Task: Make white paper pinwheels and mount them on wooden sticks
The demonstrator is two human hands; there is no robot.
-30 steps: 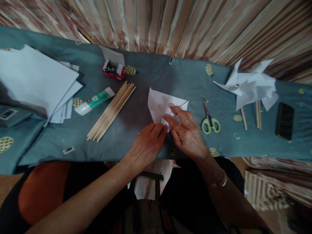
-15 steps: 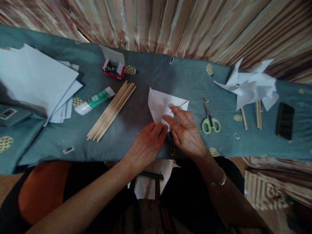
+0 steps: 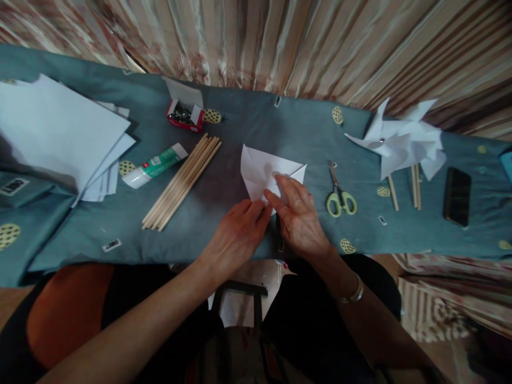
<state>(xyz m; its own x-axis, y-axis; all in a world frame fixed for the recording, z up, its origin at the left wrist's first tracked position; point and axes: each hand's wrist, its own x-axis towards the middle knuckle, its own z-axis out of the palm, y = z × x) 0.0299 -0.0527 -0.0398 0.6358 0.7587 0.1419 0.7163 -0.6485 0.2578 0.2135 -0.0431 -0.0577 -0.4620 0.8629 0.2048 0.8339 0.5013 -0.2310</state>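
A folded white sheet of paper (image 3: 258, 162) lies on the cloth in front of me, with slits running in from its corners. My left hand (image 3: 245, 226) is closed at the paper's near edge, its fingertips pinching the edge beside the right hand's fingers. Coming from the right, my right hand (image 3: 299, 218) presses a folded part of the sheet towards the middle with bent fingers. Both hands cover the near corner, so the exact fold there is hidden. Green-handled scissors (image 3: 340, 200) lie just right of my right hand.
Left of the paper are wooden sticks (image 3: 182, 184), a glue stick (image 3: 155, 164), a red box of metal pins or clips (image 3: 185, 114) and stacked white sheets (image 3: 68, 128). Paper pinwheels (image 3: 396, 140) on sticks and a dark phone (image 3: 457, 196) lie to the right. A curtain (image 3: 256, 42) hangs behind.
The view has shifted slightly, moving the items on the right a little leftwards in the picture. Both hands keep almost the same hold on the paper.
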